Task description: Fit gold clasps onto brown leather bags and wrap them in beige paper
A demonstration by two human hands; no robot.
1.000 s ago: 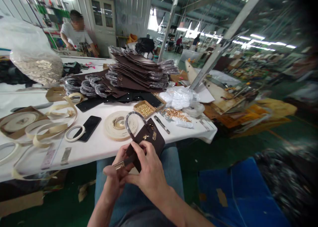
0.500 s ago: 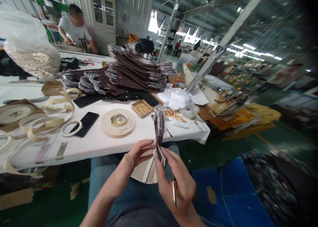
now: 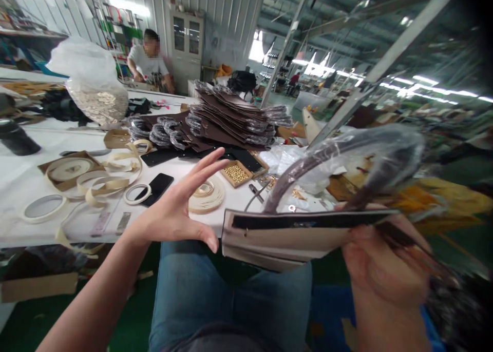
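Observation:
My right hand (image 3: pixel 385 259) grips a bag panel (image 3: pixel 285 239) by its right end. The panel is raised above my lap, its beige inner side and a black strip along the top edge facing me. A curved handle (image 3: pixel 296 172) in clear plastic wrap rises from that edge. Something dark and thin also shows by the right fingers, too blurred to name. My left hand (image 3: pixel 177 208) is open, thumb and fingers spread, just left of the panel and apart from it. Behind the left fingers, a roll of beige tape (image 3: pixel 210 198) lies partly hidden on the table.
On the white table (image 3: pixel 115 188) are a small box of gold rivets (image 3: pixel 236 173), a black phone (image 3: pixel 159 185), tape rolls (image 3: pixel 45 208) and a stack of brown panels (image 3: pixel 231 118). A co-worker (image 3: pixel 150 59) sits behind. A metal post (image 3: pixel 346 105) slants up at the right.
The bag panel has swung from edge-on over my lap to broadside, higher and to the right in my right hand. My left hand has moved away leftward and spread. The view has shifted left.

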